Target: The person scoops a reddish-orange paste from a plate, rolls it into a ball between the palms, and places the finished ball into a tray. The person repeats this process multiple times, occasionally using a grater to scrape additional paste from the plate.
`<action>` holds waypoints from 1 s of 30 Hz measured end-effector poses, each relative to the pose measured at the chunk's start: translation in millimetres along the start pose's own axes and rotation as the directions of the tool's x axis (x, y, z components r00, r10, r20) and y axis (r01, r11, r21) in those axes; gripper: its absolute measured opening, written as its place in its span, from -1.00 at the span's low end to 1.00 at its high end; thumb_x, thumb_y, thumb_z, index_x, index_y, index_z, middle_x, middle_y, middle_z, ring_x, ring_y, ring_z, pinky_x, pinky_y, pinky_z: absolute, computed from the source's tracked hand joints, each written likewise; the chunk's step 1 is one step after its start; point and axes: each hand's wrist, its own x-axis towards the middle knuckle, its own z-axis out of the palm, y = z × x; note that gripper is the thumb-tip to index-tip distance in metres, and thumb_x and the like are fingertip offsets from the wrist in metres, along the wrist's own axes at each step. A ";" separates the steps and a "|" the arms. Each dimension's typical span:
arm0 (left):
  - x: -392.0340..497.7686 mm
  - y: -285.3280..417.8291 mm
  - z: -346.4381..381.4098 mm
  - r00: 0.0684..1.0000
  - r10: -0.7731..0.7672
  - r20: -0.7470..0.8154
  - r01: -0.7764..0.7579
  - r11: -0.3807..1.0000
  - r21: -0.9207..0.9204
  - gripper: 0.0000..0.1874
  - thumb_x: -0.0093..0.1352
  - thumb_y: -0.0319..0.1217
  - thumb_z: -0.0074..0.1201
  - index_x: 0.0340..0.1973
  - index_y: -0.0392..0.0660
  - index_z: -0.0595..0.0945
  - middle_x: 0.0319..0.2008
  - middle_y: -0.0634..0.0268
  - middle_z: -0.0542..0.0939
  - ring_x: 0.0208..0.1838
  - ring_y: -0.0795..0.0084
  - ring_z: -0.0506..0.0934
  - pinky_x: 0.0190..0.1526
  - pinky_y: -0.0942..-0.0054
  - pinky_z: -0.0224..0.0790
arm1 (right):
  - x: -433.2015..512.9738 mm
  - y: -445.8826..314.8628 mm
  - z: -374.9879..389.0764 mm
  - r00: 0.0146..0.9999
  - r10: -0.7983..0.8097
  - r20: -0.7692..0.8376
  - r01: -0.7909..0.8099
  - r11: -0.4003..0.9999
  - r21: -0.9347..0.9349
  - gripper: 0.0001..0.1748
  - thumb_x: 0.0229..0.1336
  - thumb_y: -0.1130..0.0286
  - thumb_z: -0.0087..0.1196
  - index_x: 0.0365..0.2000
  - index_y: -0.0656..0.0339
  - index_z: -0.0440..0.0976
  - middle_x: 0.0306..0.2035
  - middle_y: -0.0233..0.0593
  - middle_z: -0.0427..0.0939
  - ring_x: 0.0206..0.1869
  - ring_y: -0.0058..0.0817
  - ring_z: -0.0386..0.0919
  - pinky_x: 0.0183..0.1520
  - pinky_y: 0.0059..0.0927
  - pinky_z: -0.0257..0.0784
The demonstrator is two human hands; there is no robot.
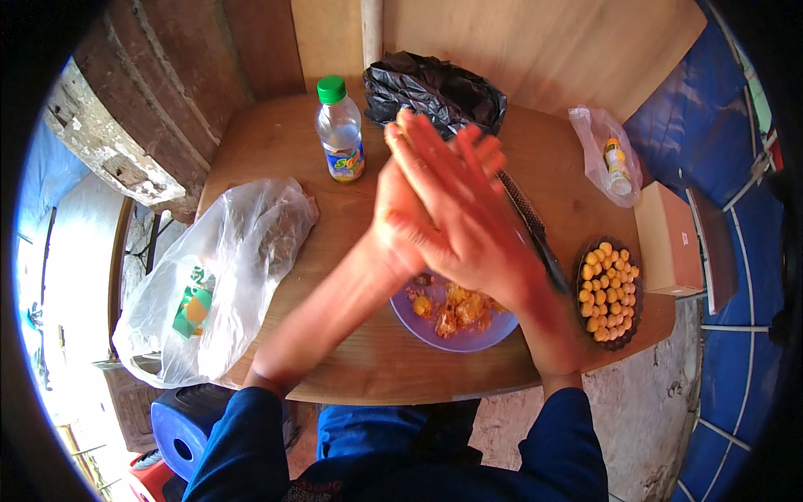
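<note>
My left hand and my right hand are pressed palm to palm above the table, blurred by motion, the right one mostly covering the left. Whether something lies between the palms is hidden. Below them, a purple plate holds an orange, crumbly food mixture and one small yellowish ball at its left side. To the right, a dark fluted tray bears many small round yellow-orange balls. Partly behind my right hand lies a dark, long perforated utensil.
A clear plastic bottle with a green cap stands at the back, beside a crumpled black plastic bag. Clear bags lie left and back right, the latter holding a small bottle. A cardboard box sits at the wooden table's right edge.
</note>
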 end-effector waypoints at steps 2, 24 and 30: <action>1.3 5.5 -4.0 0.992 0.078 0.099 -0.074 0.996 -0.050 -0.46 0.47 -0.10 0.16 0.13 -0.33 0.59 0.17 -0.01 0.62 0.25 0.22 0.56 0.34 0.23 0.31 | -1.1 -7.8 10.5 0.997 -0.057 -0.052 0.064 0.988 0.138 -0.09 0.35 -0.14 0.06 0.44 0.32 0.17 0.48 0.19 0.15 0.55 0.04 0.07 0.54 0.06 -0.13; 3.3 -37.5 13.4 0.992 0.112 -0.059 -0.069 0.867 0.493 -0.05 0.46 0.44 -0.38 0.58 0.13 0.05 0.59 0.33 0.09 0.58 0.26 0.12 0.54 0.21 -0.04 | 8.8 21.4 -9.1 0.968 0.183 -0.169 -0.124 0.942 0.311 -0.24 0.55 -0.01 -0.39 0.54 0.21 -0.11 0.58 0.04 -0.08 0.64 -0.16 -0.21 0.59 0.06 -0.36; 34.0 -6.7 64.0 0.923 0.345 0.170 -0.351 0.578 0.737 0.06 0.46 0.46 -0.54 0.59 -0.07 -0.15 0.65 0.15 -0.19 0.68 0.21 -0.22 0.61 0.25 -0.44 | 4.9 9.2 -24.5 0.990 0.019 -0.138 0.009 0.979 0.202 -0.12 0.53 -0.14 -0.45 0.54 0.29 -0.28 0.62 0.00 -0.27 0.65 -0.08 -0.31 0.59 0.09 -0.42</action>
